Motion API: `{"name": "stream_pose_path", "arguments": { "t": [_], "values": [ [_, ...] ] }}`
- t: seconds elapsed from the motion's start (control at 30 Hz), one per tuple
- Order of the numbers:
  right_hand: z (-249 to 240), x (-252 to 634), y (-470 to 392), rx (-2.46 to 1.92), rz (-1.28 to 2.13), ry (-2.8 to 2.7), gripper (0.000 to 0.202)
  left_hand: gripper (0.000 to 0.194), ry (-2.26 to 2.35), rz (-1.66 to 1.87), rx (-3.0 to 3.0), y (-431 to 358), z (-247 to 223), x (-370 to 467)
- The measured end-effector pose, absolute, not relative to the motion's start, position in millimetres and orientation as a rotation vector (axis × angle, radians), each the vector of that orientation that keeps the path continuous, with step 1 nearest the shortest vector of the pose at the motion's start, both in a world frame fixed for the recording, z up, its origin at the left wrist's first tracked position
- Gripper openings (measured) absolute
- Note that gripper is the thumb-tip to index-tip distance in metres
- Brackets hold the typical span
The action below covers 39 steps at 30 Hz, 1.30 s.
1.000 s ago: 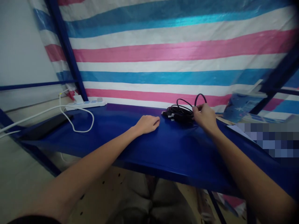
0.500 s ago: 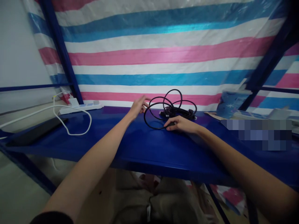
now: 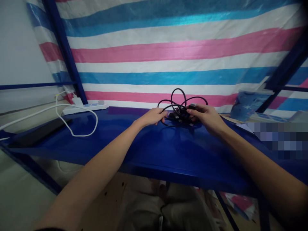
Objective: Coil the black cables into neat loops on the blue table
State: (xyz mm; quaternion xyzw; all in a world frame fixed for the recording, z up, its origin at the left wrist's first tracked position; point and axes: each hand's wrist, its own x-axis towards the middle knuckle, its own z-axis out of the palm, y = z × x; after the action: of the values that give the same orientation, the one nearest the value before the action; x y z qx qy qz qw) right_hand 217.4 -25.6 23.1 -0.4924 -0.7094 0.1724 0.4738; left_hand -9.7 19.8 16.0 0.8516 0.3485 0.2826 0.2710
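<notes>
A tangle of black cable (image 3: 179, 89) lies toward the back of the blue desk (image 3: 163, 150), some of its loops standing up above the rest. At the left side of the tangle, my left hand (image 3: 154, 116) has its fingers closed on a loop of the cable. My right hand (image 3: 209, 118), on the other side, pinches a black plug (image 3: 192, 106) with a light metal end, raised just over the coils. Several other connector ends show in the pile between my hands, too small to name.
On the left are a white power strip (image 3: 86, 108), a looping white cord (image 3: 83, 135) and a flat black object (image 3: 40, 133). A blue patterned cup (image 3: 250, 104) stands at the right. Striped sheeting (image 3: 156, 57) hangs behind the desk between blue metal posts.
My right hand has lifted the plug up and back over the tangle, and the big front loop has shrunk. My left hand has come right and closed on the cable.
</notes>
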Motion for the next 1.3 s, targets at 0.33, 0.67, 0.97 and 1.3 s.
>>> {"name": "stream_pose_path", "arguments": {
  "t": [0.33, 0.67, 0.97, 1.3],
  "values": [
    [29.8, 173.3, -7.9, -1.114, -0.473, -2.249, 0.036, 0.042, 1.095, 0.860, 2.447, 20.1, -1.2, 5.0],
    [20.5, 173.3, -2.4, -1.076, -0.345, -2.201, 0.029, 0.026, 1.278, 1.361, 2.687, 14.5, 9.2, 8.4],
    [23.2, 172.2, -3.5, -0.930, 0.058, -2.071, 0.065, 0.052, 1.081, 1.264, 3.278, 1.1, 22.6, 9.6],
    [26.5, 172.6, -12.1, -1.016, 0.394, -1.901, 0.056, 0.030, 1.639, 1.096, 3.095, 7.6, 20.7, 9.0]
  ]
}}
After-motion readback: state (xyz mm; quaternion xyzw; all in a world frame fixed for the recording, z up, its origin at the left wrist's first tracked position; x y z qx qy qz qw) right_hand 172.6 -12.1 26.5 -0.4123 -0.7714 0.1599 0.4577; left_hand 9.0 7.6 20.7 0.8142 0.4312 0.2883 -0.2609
